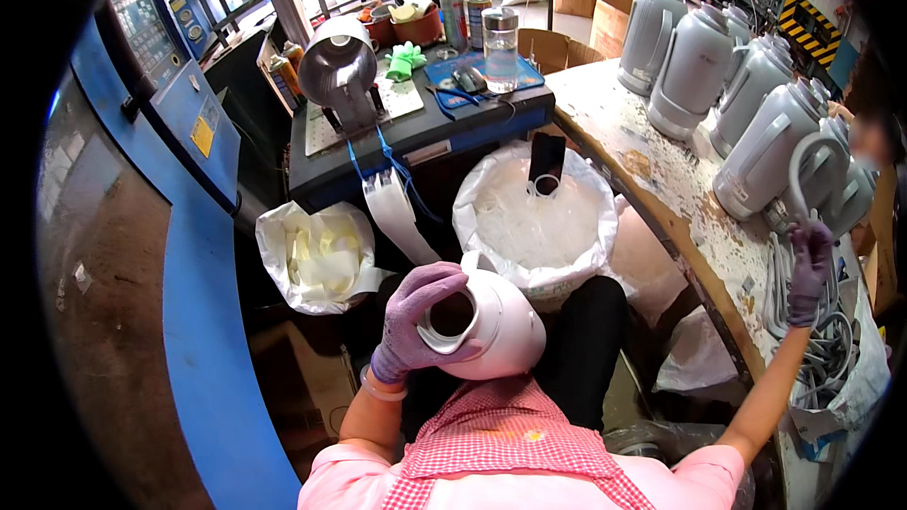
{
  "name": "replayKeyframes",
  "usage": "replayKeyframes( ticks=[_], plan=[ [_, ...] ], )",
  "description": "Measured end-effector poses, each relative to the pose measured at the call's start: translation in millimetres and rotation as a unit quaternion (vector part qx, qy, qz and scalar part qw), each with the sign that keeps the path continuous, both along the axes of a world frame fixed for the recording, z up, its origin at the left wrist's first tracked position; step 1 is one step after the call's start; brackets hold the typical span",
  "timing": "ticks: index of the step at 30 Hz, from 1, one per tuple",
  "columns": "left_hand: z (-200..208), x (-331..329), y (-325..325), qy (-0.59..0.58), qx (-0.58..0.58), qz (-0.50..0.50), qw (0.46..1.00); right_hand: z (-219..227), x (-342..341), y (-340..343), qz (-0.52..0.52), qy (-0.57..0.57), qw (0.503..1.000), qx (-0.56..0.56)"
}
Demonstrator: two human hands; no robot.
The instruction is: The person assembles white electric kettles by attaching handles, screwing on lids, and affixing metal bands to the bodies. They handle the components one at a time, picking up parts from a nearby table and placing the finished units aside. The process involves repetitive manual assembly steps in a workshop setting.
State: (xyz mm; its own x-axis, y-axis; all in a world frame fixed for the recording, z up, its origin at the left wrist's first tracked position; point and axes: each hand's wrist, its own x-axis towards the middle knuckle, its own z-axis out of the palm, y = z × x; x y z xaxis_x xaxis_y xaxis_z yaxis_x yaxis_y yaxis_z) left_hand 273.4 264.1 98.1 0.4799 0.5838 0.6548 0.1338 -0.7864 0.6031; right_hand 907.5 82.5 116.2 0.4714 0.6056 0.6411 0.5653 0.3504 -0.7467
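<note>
On my lap lies a white plastic jug body (512,326), tilted with its round open mouth toward the left. My left hand (416,316), in a purple glove, grips it by the rim, thumb and fingers spread around the mouth. Far out to the right, my right hand (811,269), gloved in purple too, is closed on the lower end of a curved grey handle (799,170) that stands up from the fist. Below that hand, a white bag (858,359) holds several similar grey curved pieces (831,321).
Several grey jugs (694,61) stand on the worn bench (642,156) at right. Ahead are a bag of clear plastic pieces (534,212), a bag of pale strips (321,255) and a dark table (453,137) bearing a metal cylinder fixture (338,66). A blue machine (203,321) stands left.
</note>
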Motion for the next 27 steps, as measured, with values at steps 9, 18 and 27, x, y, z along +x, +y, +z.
replayKeyframes(
  ticks=[9, 18, 27],
  plan=[
    [4.1, 58.8, -62.1, 0.102, 0.105, -0.050, 0.988, -21.8, -314.3, 12.6, 0.315, -0.213, 0.923, -0.059],
    [-6.2, 30.7, -95.7, 0.057, 0.106, -0.157, 0.980, -23.6, -315.0, -9.3, 0.081, -0.162, 0.974, -0.136],
    [-5.2, 17.0, -96.1, 0.040, 0.067, -0.105, 0.991, -87.0, -320.8, -28.4, 0.358, 0.127, 0.905, -0.193]
  ],
)
